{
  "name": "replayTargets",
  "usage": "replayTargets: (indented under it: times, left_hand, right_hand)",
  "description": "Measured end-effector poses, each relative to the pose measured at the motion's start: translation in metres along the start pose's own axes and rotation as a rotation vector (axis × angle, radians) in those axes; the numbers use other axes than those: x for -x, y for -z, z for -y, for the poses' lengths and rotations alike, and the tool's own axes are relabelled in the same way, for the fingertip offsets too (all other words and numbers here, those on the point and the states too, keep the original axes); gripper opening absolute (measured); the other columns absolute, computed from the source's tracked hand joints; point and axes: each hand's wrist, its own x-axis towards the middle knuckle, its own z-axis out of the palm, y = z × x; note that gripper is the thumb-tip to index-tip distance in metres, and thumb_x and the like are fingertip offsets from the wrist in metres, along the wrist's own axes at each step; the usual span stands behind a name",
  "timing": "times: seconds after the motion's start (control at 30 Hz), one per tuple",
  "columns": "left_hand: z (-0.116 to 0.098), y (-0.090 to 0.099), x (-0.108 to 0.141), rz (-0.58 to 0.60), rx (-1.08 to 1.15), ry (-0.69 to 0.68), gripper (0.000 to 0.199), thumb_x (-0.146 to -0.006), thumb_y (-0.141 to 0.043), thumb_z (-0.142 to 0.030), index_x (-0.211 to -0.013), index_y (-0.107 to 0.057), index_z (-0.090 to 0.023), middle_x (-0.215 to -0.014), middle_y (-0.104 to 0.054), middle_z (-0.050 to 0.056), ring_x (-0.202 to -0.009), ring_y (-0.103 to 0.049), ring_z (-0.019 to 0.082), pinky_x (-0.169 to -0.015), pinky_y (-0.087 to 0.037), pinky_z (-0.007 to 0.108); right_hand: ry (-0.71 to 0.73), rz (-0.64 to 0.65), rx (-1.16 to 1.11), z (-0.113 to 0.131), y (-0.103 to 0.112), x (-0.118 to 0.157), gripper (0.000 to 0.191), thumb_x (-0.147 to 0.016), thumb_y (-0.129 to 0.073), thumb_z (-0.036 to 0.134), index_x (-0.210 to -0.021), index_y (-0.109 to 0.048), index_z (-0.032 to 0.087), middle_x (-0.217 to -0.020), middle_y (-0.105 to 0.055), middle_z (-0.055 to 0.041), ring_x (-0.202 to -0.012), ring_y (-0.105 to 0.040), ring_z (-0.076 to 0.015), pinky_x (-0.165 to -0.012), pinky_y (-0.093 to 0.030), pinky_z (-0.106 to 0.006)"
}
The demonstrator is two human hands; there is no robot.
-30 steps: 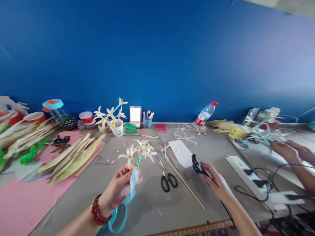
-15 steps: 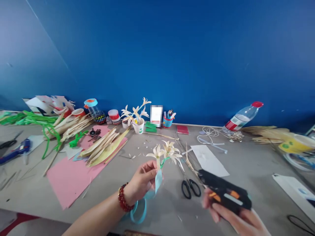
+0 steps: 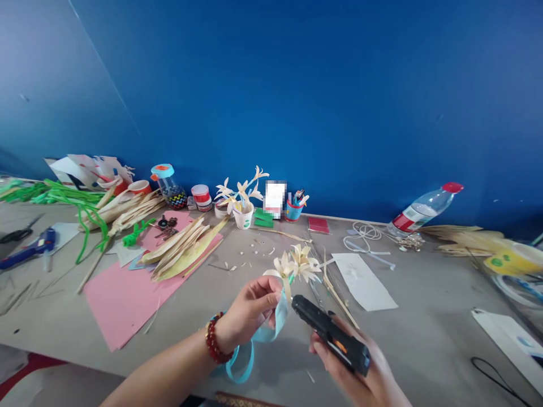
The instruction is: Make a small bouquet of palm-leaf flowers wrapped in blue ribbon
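Note:
Between thumb and fingers, my left hand (image 3: 258,308) pinches the stem of a bunch of cream husk flowers (image 3: 297,264), together with a light blue ribbon (image 3: 280,316). The ribbon hangs down in a loop below the wrist. My right hand (image 3: 352,362) is wrapped around a black hot glue gun (image 3: 333,333) with orange details. Its nozzle points left and sits right by the flower stem and ribbon; whether it touches them I cannot tell. The scissors (image 3: 314,294) lie behind the glue gun, their handles mostly hidden.
Pink paper (image 3: 123,305) and dried corn husks (image 3: 182,251) lie left. Behind stand a small pot of husk flowers (image 3: 243,216) and a pen cup (image 3: 293,210). White paper (image 3: 365,281) and a tilted plastic bottle (image 3: 424,210) are right. A blue glue gun (image 3: 31,249) lies far left.
My right hand has brought the black glue gun left, up to the flower stem, covering the scissors' handles. My left hand still holds the flowers and ribbon, slightly farther right in view.

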Motion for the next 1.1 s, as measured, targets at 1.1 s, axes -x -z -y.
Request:
replayTargets:
  times: [1.1]
  left_hand:
    - [-0.0024, -0.0024, 0.0006, -0.006, 0.001, -0.031, 0.03, -0.069, -0.085, -0.036, -0.072, -0.065, -0.013, -0.055, -0.058, -0.003, -0.038, -0.05, 0.005, -0.038, -0.04, 0.015]
  right_hand:
    - [0.291, -0.136, 0.205, 0.0027, 0.0017, -0.0097, 0.028, -0.095, -0.053, 0.044, -0.078, -0.062, 0.024, -0.057, -0.065, -0.0008, -0.049, -0.064, -0.0162, -0.05, -0.052, -0.022]
